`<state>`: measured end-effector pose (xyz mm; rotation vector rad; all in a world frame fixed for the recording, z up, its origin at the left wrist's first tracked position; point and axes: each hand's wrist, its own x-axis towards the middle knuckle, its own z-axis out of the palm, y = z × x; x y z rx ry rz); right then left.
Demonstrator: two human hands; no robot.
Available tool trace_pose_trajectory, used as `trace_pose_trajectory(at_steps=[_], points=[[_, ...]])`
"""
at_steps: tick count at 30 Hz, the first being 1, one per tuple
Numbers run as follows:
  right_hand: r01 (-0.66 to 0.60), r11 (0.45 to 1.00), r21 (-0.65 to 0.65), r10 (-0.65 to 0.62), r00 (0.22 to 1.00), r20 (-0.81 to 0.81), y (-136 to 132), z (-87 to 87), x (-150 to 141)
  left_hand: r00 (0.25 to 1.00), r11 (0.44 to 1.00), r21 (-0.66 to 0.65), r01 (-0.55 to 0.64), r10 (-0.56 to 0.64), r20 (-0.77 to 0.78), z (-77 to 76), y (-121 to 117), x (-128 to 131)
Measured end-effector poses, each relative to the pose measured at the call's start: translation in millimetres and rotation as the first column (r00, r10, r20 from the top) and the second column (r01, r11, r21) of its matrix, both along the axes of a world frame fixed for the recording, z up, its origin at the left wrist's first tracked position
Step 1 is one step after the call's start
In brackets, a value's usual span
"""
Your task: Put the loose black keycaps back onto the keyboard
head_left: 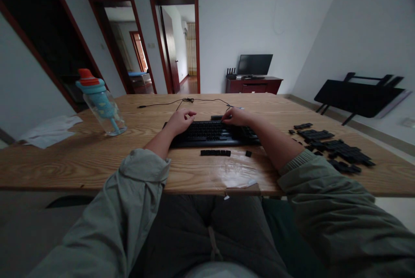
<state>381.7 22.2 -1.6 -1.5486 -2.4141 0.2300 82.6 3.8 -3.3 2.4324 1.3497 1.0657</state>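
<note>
Head camera: a black keyboard (207, 138) lies on the worktop (129, 167), under and between the fingers of both hands. Much of its middle seems to carry keys, while others are off it: a short row of loose keys (215, 153) and a single key (248, 154) nearer the body than the fingers, and a large spread of loose keys (350, 152) well to the right of them. So it looks part filled, though the exact gaps are too dark to count

The left hand (181, 121) is over the far left part, its fingers curled with thumb and forefinger a little apart, nothing seen in them. The right hand (240, 117) is at the far edge, fingertips drawn close together; whether they pinch a key I cannot tell. Beyond the fingers runs a cable (207, 99); left of them stands a bottle (105, 109)
</note>
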Motion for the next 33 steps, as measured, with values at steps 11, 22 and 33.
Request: trace_pose_trajectory(at_steps=[11, 22, 33], points=[[0.019, 0.999, 0.034, -0.018, 0.999, -0.028, -1.6, -5.4, 6.6, 1.0, 1.0, -0.007, 0.028, -0.028, -0.008, 0.2, 0.4, -0.1], [0.066, 0.997, 0.039, -0.067, 0.998, 0.012, -8.1, -0.7, -2.2, 0.999, 0.999, -0.026, 0.033, -0.033, 0.021, 0.5, -0.8, -0.2], [-0.082, 0.983, 0.163, 0.081, 0.997, 0.012, -13.9, -6.8, -2.1, 0.999, 1.0, 0.01, 0.01, -0.01, 0.033, 3.5, -1.1, -3.4]])
